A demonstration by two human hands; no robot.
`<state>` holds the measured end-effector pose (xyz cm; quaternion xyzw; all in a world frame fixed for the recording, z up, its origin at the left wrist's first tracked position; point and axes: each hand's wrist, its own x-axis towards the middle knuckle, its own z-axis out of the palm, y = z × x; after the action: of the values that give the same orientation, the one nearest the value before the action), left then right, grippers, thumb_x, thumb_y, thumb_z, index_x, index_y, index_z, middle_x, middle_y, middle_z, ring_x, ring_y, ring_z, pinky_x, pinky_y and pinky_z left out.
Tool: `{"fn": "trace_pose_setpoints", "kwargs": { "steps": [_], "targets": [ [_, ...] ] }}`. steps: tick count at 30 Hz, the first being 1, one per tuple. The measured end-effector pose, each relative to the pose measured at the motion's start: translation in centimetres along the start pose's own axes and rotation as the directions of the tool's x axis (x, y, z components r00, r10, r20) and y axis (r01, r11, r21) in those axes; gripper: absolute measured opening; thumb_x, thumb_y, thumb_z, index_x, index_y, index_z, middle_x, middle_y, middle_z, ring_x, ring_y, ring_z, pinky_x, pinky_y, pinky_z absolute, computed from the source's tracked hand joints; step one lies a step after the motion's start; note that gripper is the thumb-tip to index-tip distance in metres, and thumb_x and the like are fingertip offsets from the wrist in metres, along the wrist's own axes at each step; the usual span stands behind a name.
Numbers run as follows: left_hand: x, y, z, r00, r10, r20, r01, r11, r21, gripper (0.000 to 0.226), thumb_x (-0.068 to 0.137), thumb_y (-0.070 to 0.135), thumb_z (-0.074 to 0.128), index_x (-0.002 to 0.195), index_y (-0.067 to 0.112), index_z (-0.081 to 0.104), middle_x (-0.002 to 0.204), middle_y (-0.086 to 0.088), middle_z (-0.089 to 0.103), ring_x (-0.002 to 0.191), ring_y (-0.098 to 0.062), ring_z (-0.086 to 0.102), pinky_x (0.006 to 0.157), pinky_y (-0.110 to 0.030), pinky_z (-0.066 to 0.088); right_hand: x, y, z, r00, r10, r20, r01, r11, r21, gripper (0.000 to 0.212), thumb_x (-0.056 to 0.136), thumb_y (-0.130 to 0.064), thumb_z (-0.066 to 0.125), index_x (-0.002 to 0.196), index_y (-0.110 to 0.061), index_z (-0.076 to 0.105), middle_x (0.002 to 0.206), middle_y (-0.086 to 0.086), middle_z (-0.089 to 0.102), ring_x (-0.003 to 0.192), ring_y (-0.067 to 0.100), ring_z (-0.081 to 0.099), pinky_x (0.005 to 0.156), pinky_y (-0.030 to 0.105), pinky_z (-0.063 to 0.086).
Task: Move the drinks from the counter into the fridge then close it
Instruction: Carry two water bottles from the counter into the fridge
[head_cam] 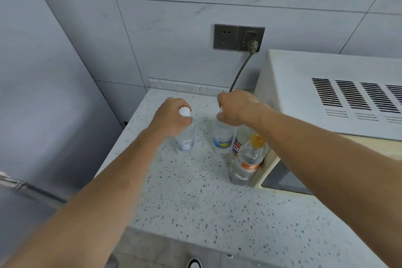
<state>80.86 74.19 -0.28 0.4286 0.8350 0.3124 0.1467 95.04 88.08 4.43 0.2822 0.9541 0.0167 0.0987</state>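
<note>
i have both grips down on bottles at the back of the speckled desk point(195, 198). my left grip point(171, 116) is curled round the neck of a clear bottle with a white cap point(185, 135), the cap showing just past the knuckles and the bottle body running down below the grip to where its base meets the desk; i cannot tell if the base is touching or just lifted. my right grip point(233, 107) is wrapped over the top of a second clear bottle with a blue and yellow label point(223, 137), hiding its cap, with the body upright beneath the grip. just right of that bottle, under my right wrist, stands a bottle with a red and blue label point(237, 144), mostly hidden by the forearm. nearer to me than the right grip and a little to its right stands a clear bottle with an orange cap and orange label point(248, 159), upright on the desk and close against the front corner of the cream microwave point(304, 85). the two bottles i hold are apart from each other with bare desk between them. well to the left of my left grip is the grey fridge point(43, 93), its door looking shut from here. beyond both grips on the tiled wall is a grey socket plate point(226, 37) with a plug and cord point(241, 69) running down behind the right grip.
</note>
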Motion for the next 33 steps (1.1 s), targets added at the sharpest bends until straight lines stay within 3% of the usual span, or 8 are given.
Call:
{"fn": "trace_pose_setpoints", "kwargs": {
  "steps": [9, 14, 17, 19, 22, 26, 29, 33],
  "targets": [
    [-9.4, -2.5, -2.2, 0.991, -0.068, -0.111, 0.068, 0.998, -0.009, 0.018, 0.079, 0.015, 0.070, 0.096, 0.022, 0.068, 0.090, 0.012, 0.058, 0.082, -0.009, 0.058, 0.061, -0.022, 0.043, -5.2, -4.5, 2.4, 0.993, -0.010, -0.115, 0.048, 0.941, 0.334, 0.022, 0.087, -0.042, 0.059, 0.100, -0.026, 0.050, 0.090, -0.002, 0.055, 0.082, 0.021, 0.053, 0.054, 0.025, 0.031],
    [-11.9, -5.4, 0.2, 0.972, -0.060, -0.229, 0.040, 0.995, -0.091, 0.033, 0.086, 0.034, 0.071, 0.116, 0.029, 0.057, 0.113, 0.007, 0.051, 0.091, -0.014, 0.053, 0.073, -0.024, 0.043, -7.4, -6.2, 6.5, 0.962, 0.018, -0.272, 0.097, 0.910, 0.404, 0.035, 0.089, -0.044, 0.057, 0.111, -0.016, 0.057, 0.096, 0.003, 0.052, 0.088, 0.027, 0.054, 0.068, 0.032, 0.042],
    [-13.1, -7.5, 2.4, 0.976, -0.129, -0.176, 0.085, 0.968, -0.237, 0.055, 0.083, 0.039, 0.074, 0.129, 0.037, 0.044, 0.126, 0.015, 0.048, 0.109, -0.011, 0.052, 0.085, -0.026, 0.046, -8.7, -7.2, 9.8, 0.918, 0.127, -0.375, 0.148, 0.770, 0.621, 0.050, 0.083, -0.048, 0.071, 0.119, -0.018, 0.054, 0.108, 0.005, 0.055, 0.095, 0.024, 0.054, 0.076, 0.035, 0.047],
    [-13.7, -8.7, 3.7, 0.977, -0.176, -0.123, 0.113, 0.909, -0.401, 0.064, 0.079, 0.037, 0.079, 0.128, 0.050, 0.039, 0.128, 0.024, 0.051, 0.112, -0.002, 0.054, 0.085, -0.019, 0.047, -9.4, -7.8, 12.2, 0.935, 0.223, -0.276, 0.082, 0.621, 0.780, 0.065, 0.076, -0.052, 0.076, 0.126, -0.023, 0.048, 0.116, 0.002, 0.056, 0.102, 0.019, 0.053, 0.081, 0.034, 0.046],
    [-13.7, -10.4, 5.7, 0.967, -0.246, -0.057, 0.177, 0.822, -0.542, 0.068, 0.074, 0.033, 0.083, 0.126, 0.049, 0.042, 0.116, 0.030, 0.059, 0.108, 0.009, 0.058, 0.085, -0.018, 0.052, -9.6, -8.3, 15.4, 0.962, 0.263, -0.078, -0.048, 0.442, 0.896, 0.082, 0.071, -0.049, 0.082, 0.137, -0.027, 0.039, 0.129, -0.004, 0.054, 0.115, 0.017, 0.053, 0.091, 0.035, 0.049],
    [-13.4, -12.4, 8.0, 0.962, -0.273, 0.016, 0.230, 0.779, -0.583, 0.069, 0.073, 0.034, 0.083, 0.130, 0.042, 0.045, 0.125, 0.015, 0.059, 0.116, -0.006, 0.059, 0.096, -0.032, 0.053, -9.4, -9.0, 18.3, 0.949, 0.316, -0.024, -0.059, 0.250, 0.967, 0.080, 0.067, -0.040, 0.088, 0.132, -0.034, 0.042, 0.118, -0.026, 0.054, 0.106, -0.006, 0.056, 0.082, 0.013, 0.046],
    [-13.3, -13.2, 8.6, 0.971, -0.239, 0.026, 0.210, 0.788, -0.580, 0.069, 0.075, 0.038, 0.081, 0.133, 0.044, 0.044, 0.128, 0.018, 0.058, 0.119, -0.004, 0.057, 0.098, -0.031, 0.050, -9.1, -9.5, 19.7, 0.939, 0.342, -0.036, -0.037, 0.205, 0.978, 0.074, 0.066, -0.036, 0.090, 0.125, -0.037, 0.045, 0.113, -0.027, 0.056, 0.103, -0.016, 0.054, 0.075, 0.004, 0.045],
    [-13.3, -12.8, 8.5, 0.971, -0.237, 0.015, 0.202, 0.792, -0.576, 0.057, 0.078, 0.040, 0.077, 0.126, 0.048, 0.047, 0.122, 0.021, 0.060, 0.112, 0.001, 0.058, 0.090, -0.022, 0.051, -9.0, -9.9, 20.0, 0.922, 0.386, -0.035, -0.040, 0.186, 0.982, 0.064, 0.072, -0.038, 0.086, 0.123, -0.039, 0.047, 0.114, -0.018, 0.061, 0.104, -0.001, 0.060, 0.081, 0.015, 0.050]
  ]
}}
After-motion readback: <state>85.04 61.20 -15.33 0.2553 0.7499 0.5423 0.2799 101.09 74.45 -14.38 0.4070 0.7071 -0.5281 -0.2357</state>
